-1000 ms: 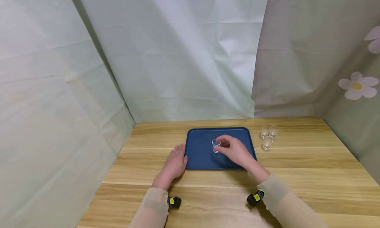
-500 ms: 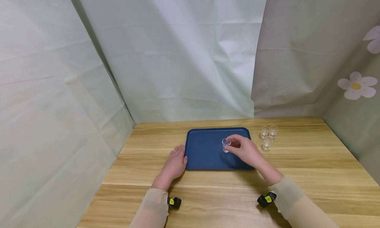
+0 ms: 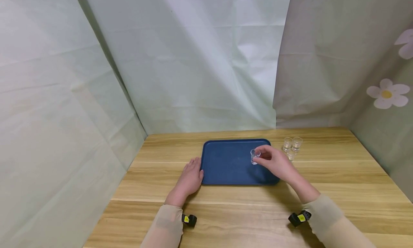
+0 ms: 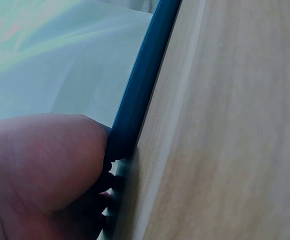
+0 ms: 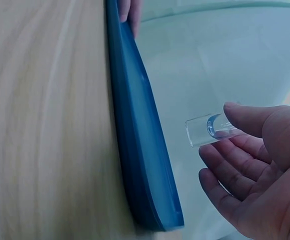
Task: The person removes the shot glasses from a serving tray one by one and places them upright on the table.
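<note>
A small clear shot glass point(image 3: 255, 157) is pinched between the thumb and fingers of my right hand point(image 3: 280, 165). It is upright, over the right part of a blue tray point(image 3: 226, 165). In the right wrist view the glass point(image 5: 200, 132) is apart from the tray point(image 5: 140, 125), with a gap between them. My left hand point(image 3: 189, 176) rests at the tray's left edge, fingers straight and together. The left wrist view shows the thumb side of that hand point(image 4: 45, 160) against the tray's rim point(image 4: 140, 85); its fingertips are dark there.
Three more shot glasses stand close together on the wooden table point(image 3: 232, 219), right of the tray: a back left glass point(image 3: 287, 144), a back right glass point(image 3: 297, 143) and a front glass point(image 3: 290, 154), partly behind my right hand. Pale cloth point(image 3: 206, 79) hangs behind the table.
My right hand has moved to the right across the tray, carrying the shot glass from near its middle towards its right side. The left hand and the tray have stayed in place.
</note>
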A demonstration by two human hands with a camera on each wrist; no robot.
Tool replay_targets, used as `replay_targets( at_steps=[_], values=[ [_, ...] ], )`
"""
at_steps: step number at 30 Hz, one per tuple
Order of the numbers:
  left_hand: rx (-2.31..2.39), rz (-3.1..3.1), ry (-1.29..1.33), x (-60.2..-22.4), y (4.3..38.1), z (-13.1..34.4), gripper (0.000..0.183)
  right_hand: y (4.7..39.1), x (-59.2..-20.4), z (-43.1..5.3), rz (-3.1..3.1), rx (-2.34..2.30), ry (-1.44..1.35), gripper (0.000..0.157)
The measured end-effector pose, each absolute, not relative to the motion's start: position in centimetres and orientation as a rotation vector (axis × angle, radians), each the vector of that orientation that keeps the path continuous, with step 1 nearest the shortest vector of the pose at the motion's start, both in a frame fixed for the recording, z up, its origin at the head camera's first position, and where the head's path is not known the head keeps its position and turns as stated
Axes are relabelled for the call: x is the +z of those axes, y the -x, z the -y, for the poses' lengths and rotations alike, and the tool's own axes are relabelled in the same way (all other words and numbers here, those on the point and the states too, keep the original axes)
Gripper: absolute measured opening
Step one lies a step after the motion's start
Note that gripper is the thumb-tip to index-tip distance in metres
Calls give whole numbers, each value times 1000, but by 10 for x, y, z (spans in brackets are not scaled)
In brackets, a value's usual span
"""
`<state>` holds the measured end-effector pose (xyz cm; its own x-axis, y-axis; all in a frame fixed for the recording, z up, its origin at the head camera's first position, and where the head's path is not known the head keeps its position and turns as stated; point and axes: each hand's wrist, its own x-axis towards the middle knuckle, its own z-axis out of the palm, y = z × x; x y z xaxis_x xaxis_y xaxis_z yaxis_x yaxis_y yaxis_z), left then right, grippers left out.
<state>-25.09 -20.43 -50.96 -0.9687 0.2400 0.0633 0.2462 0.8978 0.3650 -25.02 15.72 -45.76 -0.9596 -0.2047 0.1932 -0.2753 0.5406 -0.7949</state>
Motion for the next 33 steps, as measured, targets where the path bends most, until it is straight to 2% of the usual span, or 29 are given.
replay_targets(
  at_steps=[21, 33],
  values=[
    [-583, 3030, 414, -509, 254, 203, 58, 244, -449, -210, 2674, 1356, -338, 41],
    [-593, 3029, 417, -507, 251, 203, 58, 242, -445, -233, 2651, 1345, -296, 41]
  ],
)
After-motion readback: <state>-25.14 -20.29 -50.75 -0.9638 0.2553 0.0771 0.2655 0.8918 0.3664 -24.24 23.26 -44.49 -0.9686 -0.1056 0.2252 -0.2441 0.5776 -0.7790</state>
